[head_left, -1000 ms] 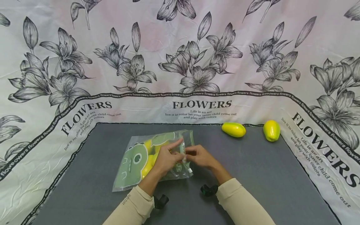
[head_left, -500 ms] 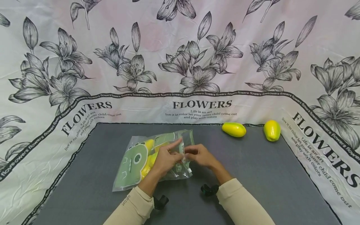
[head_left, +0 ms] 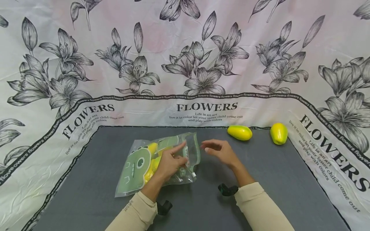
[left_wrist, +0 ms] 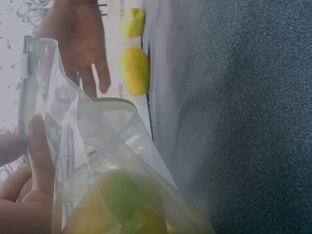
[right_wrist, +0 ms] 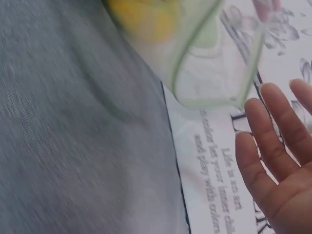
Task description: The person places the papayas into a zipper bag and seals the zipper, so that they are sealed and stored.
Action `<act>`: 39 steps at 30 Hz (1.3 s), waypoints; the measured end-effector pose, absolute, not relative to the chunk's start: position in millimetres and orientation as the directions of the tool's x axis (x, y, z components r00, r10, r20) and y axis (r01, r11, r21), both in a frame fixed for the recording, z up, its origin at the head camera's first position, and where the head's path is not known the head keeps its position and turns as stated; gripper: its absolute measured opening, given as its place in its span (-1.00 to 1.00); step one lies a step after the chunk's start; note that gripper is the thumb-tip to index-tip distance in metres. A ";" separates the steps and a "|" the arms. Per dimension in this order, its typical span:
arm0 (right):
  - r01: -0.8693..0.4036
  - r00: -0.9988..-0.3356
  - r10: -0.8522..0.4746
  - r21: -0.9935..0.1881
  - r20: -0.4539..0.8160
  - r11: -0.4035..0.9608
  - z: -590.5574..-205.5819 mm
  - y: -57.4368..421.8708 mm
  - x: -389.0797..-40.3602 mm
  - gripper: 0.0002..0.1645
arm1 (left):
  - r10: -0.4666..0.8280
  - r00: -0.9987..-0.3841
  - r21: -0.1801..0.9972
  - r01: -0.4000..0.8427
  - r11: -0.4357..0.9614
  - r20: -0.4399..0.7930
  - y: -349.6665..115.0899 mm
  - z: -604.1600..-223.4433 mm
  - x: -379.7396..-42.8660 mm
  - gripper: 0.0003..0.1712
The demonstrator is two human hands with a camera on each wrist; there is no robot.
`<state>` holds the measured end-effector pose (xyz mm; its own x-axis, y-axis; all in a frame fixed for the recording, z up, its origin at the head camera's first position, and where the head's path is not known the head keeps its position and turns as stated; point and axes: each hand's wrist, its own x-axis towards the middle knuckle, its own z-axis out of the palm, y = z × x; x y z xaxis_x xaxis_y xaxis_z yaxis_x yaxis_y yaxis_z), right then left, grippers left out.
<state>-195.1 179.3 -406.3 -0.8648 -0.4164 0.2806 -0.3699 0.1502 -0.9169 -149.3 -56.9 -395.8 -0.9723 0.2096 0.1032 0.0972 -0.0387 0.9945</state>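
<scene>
While left hand [head_left: 170, 163] pinches bag [head_left: 138, 173], wrist views, unlike head view, show right hand [right_wrist: 291, 187] spread.

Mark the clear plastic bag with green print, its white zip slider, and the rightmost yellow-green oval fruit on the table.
Clear plastic bag [head_left: 133, 173], head view: green printed face.
White zip slider [left_wrist: 24, 66], left wrist view: its middle.
Rightmost yellow-green oval fruit [head_left: 279, 133], head view: its middle.
</scene>
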 end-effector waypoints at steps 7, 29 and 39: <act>-0.378 -0.897 -0.308 -0.911 0.316 0.164 -396.4 206.2 -199.4 -0.60 | 0.219 -0.970 0.994 0.099 -0.039 0.105 -57.8 -396.6 -150.3 -0.27; -0.322 -0.921 0.100 -0.878 0.378 0.354 -416.5 289.5 -239.2 -0.43 | 0.226 -0.967 0.993 0.105 -0.053 0.114 -60.1 -396.3 -149.0 -0.28; -0.168 -0.934 0.234 -0.908 0.271 0.383 -426.0 311.7 -245.2 -0.26 | 0.230 -0.969 0.996 0.090 -0.028 0.094 -61.0 -397.7 -149.4 -0.28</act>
